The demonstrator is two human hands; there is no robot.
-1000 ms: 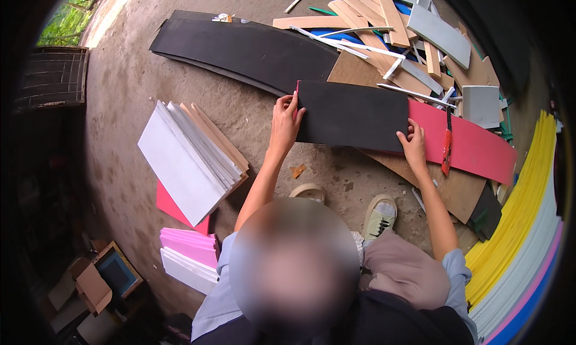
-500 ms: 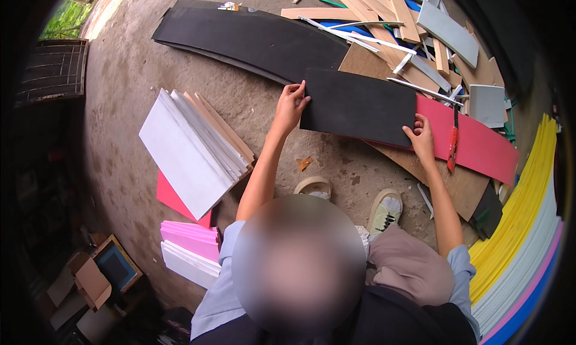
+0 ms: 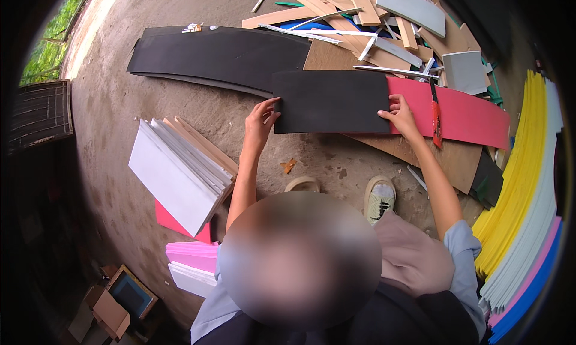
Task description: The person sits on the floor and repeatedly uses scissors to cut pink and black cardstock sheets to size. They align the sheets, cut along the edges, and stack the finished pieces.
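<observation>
Above frame centre, gripping the black sheet (image 3: pixel 333 102) by both short ends, lengthwise left-to-right between left hand (image 3: pixel 259 122) and right hand (image 3: pixel 401 114).

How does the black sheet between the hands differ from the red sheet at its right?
The black sheet seems to lie on top, the red sheet partly beneath it. The left hand and right hand touch the black sheet's ends, while a red utility knife lies across the red sheet. Both look flat and thin.
</observation>
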